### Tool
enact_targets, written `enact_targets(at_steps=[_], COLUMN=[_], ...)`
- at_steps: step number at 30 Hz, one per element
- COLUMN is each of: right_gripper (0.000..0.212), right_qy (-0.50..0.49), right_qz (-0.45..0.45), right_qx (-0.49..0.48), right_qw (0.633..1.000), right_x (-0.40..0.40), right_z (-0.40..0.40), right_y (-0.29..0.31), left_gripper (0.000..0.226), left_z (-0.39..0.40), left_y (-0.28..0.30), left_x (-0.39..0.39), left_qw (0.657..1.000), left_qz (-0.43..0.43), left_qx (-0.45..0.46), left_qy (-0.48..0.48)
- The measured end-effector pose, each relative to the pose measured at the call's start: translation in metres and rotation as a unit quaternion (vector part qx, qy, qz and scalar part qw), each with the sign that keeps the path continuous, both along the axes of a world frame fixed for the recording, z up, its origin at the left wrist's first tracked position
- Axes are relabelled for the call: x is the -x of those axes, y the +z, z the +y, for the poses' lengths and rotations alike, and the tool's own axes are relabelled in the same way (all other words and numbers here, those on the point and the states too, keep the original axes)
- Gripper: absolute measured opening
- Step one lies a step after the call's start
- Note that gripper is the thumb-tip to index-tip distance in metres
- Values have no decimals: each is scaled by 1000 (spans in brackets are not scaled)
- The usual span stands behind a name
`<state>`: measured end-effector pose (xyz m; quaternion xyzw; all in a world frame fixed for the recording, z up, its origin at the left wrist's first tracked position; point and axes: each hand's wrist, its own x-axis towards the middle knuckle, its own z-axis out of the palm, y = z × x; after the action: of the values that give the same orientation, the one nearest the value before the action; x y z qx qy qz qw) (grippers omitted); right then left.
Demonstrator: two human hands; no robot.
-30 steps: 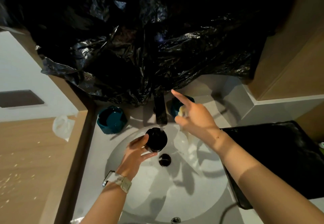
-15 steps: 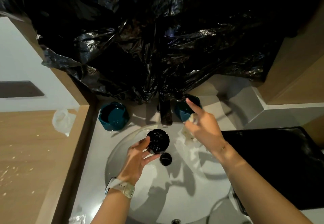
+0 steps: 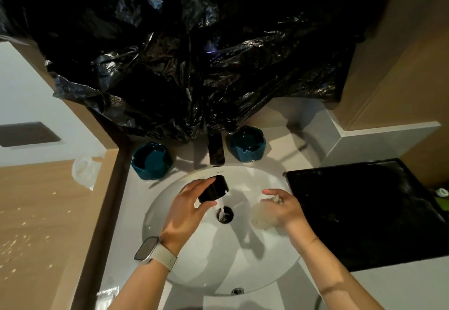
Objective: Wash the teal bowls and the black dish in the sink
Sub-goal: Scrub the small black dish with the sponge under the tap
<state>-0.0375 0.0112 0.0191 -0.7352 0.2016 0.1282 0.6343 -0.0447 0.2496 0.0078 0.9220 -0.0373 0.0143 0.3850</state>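
While water runs from the black faucet (image 3: 216, 150) into the white sink (image 3: 194, 268), the left hand (image 3: 188, 209) grips the black dish (image 3: 213, 189), tilted on its side, just left of the stream above the drain (image 3: 224, 215). Right hand (image 3: 283, 209): fingers curled around a pale wet cloth or sponge (image 3: 261, 217), over the basin's right side. Teal bowls: one (image 3: 151, 160) on the counter left of the faucet, one (image 3: 247, 143) to its right, both upright. Smartwatch (image 3: 155, 252) on the left wrist. Black plastic sheeting (image 3: 194, 54) behind; black tray (image 3: 364, 212) beside the sink.
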Motion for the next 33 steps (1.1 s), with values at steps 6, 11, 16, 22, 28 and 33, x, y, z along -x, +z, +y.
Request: enact_targets(at_steps=[6,11,16,22,28,33], right_gripper=[14,10,10,12,11,12], right_qy=[-32,-86,-72,-69,-71,-88], right_qz=[-7,-30,0,31,42,50], right_qx=[-25,-36,-43,-58,-109,-141], right_qw=[999,995,996,995,991,985], right_x=[-2,-11,-23,-33,-33,-30], right_z=[-25,-55,-78,-85,-87,-90], right_y=[11,19,25,20,20,18], left_gripper=[40,18,49,41,31,28], left_z=[-40,-105,-161,-210,-231,-227], left_y=[10,19,15,5,-2,-8], left_x=[-7,-55,-126,-190,-214,-222], left_qw=[976,950,997,963,953,972], left_qz=[54,124,-58,65,146,137], left_qx=[200,280,-43,-262,-264,-187], left_qy=[62,67,-4,-26,21,34])
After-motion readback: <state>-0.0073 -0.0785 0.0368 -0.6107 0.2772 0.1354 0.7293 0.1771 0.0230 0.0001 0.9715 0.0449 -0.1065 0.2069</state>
